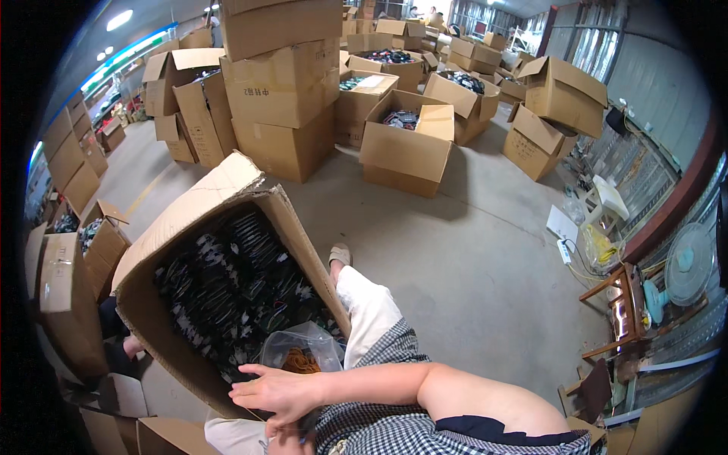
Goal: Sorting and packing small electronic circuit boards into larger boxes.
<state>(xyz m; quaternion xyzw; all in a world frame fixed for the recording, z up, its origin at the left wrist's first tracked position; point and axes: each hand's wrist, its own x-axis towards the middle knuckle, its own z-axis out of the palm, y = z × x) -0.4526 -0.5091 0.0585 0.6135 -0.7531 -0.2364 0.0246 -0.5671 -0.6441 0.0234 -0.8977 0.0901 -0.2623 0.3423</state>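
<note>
"So, where are the thin, flat black pieces (pixel 227 280), please?"

"They stand in tight rows inside the large brown cardboard box (pixel 298 239), open just before the person. A clear plastic bag (pixel 327 346), with orange-brown looped bands (pixel 302 361) in it, lies at the near end."

"And how are the hands?"

"The right hand (pixel 277 390) is over the near side of the box, its outer fingers stretched and apart. Its thumb side is close to the left hand (pixel 292 441), which is mostly hidden. Whether either one grips something, I cannot tell."

"How to work well there?"

"In my judgement, it is better to keep the fingers light and not push the rows, because thin pieces could lean or bend. The loose bag could also catch a finger."

"And the room for moving?"

"At left, other cardboard boxes (pixel 72 273) stand near. At right, past the white-trousered leg (pixel 364 299), grey floor (pixel 470 250) extends toward a brown wooden chair (pixel 631 288), so I think this side is easier."
</note>
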